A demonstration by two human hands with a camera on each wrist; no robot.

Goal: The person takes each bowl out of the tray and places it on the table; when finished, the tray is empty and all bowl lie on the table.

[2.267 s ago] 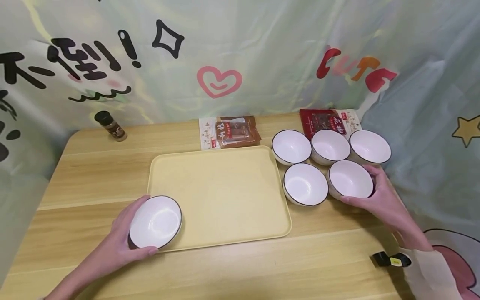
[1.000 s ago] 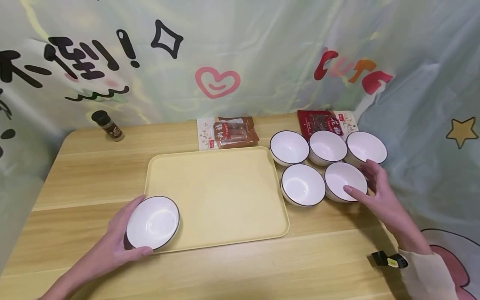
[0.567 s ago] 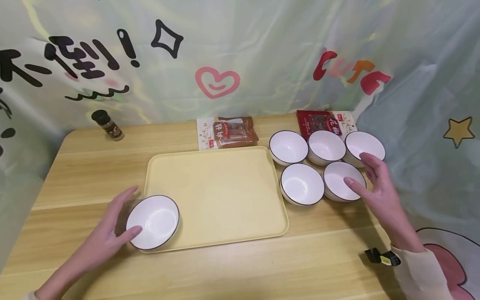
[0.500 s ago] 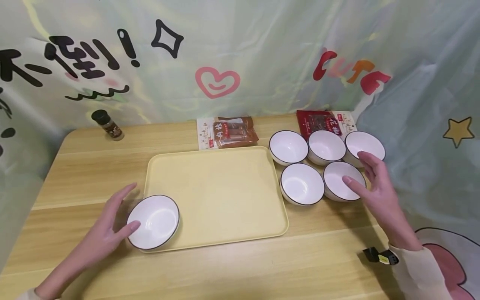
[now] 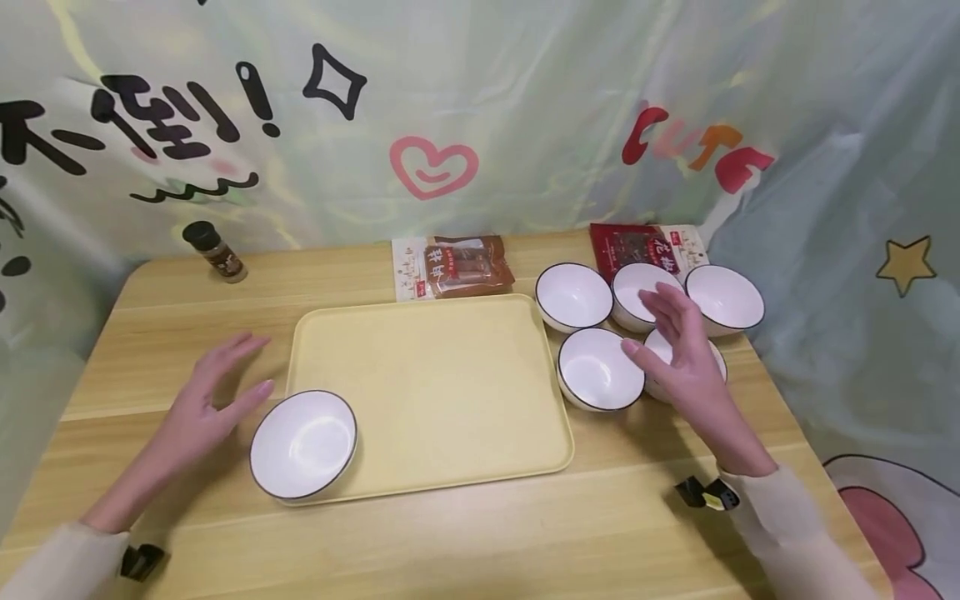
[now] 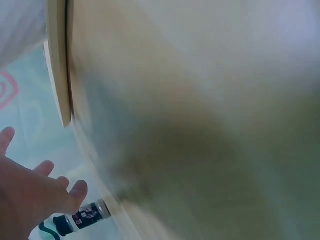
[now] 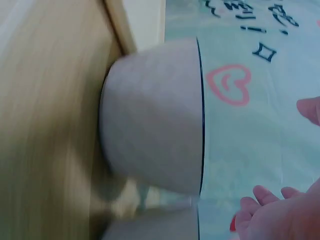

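Observation:
A white bowl with a dark rim [image 5: 303, 446] sits over the front left corner of the yellow tray [image 5: 442, 392]. To its upper left, my left hand [image 5: 197, 408] hovers apart from it, fingers spread and nothing held. My right hand [image 5: 688, 362], fingers loosely extended, is above the bowls at the right and partly hides the front right bowl [image 5: 660, 343]. Beside that one stands another white bowl [image 5: 600, 368], with a row of three bowls behind. In the right wrist view a bowl's side [image 7: 152, 115] shows large, with no fingers touching it.
A spice jar with a black lid [image 5: 215, 252] stands at the back left of the wooden table [image 5: 465, 542]. A brown-and-white packet [image 5: 453, 267] lies behind the tray. A red-and-white packet [image 5: 630, 246] lies behind the bowls. A printed curtain [image 5: 525, 108] surrounds the table.
My left hand has let go of the left bowl and moved up and away. My right hand has released the front right bowl and shifted left above the bowls.

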